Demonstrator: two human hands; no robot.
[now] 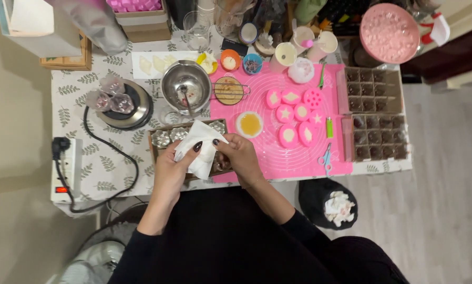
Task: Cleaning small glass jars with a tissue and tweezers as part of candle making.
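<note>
Tissue pinched between both hands.

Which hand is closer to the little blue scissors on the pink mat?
The right hand. It holds the white tissue at the pink mat's left edge, with the scissors off to its right. The left hand is farther left, beyond the tissue.

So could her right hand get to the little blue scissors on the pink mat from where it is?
Probably yes. The right hand is busy on the white tissue, but the mat between it and the scissors looks bare.
</note>
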